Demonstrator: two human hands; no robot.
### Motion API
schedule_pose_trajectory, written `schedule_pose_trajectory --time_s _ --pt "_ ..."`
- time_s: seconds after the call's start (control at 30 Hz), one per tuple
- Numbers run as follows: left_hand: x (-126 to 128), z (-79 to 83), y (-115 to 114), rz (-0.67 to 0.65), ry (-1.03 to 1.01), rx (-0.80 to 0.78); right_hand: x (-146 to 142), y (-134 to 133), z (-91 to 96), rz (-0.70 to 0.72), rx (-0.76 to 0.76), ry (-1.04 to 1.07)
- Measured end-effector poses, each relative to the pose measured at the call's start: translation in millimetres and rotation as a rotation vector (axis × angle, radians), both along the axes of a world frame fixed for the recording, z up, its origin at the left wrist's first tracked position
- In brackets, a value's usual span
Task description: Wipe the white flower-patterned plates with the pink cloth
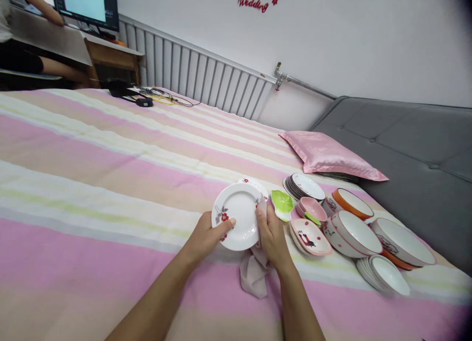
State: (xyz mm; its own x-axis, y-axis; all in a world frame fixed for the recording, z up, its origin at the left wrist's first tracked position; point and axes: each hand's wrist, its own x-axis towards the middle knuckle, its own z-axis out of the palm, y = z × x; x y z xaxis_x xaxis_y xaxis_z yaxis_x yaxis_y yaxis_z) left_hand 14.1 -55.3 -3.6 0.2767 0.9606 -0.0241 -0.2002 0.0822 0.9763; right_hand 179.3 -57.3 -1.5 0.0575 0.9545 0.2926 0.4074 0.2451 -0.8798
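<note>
A white plate (241, 215) with red flowers and grey leaves is held up over the bed between both hands. My left hand (208, 233) grips its left rim, thumb on the upper face and fingers hidden beneath. At the right rim, my right hand (272, 235) presses a greyish-pink cloth (254, 277) against the plate, and the cloth hangs down below. Partly hidden behind it lies another flowered plate (254, 184). Just right of my right hand is a green leaf-shaped dish (282, 204).
Farther right stand stacked dark-edged plates (308, 186), pink bowls (312, 208), a square patterned dish (311, 238), large bowls (356, 233) and small white bowls (389, 274). A pink pillow (332, 154) leans near the grey headboard (401, 134). Cables (173, 98) lie at the bed's far edge; a person (22, 46) sits at a desk.
</note>
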Motion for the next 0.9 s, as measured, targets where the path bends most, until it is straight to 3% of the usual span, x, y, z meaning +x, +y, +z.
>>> schedule_pose_trajectory --time_s 0.33,0.5,0.63,0.9 --pt "15 -7.0 -3 0.262 -0.067 0.067 -25 4 -18.0 -0.127 -0.025 0.202" --pt "16 -9.9 0 0.411 -0.072 0.094 -31 -4 -9.2 0.013 -0.133 0.207" --pt "13 -8.8 3 0.392 -0.096 0.097 -33 -9 -3.0 0.127 -0.151 0.235" --pt "6 -5.8 1 0.245 0.003 0.129 -24 -2 -11.1 0.018 -0.057 0.206"
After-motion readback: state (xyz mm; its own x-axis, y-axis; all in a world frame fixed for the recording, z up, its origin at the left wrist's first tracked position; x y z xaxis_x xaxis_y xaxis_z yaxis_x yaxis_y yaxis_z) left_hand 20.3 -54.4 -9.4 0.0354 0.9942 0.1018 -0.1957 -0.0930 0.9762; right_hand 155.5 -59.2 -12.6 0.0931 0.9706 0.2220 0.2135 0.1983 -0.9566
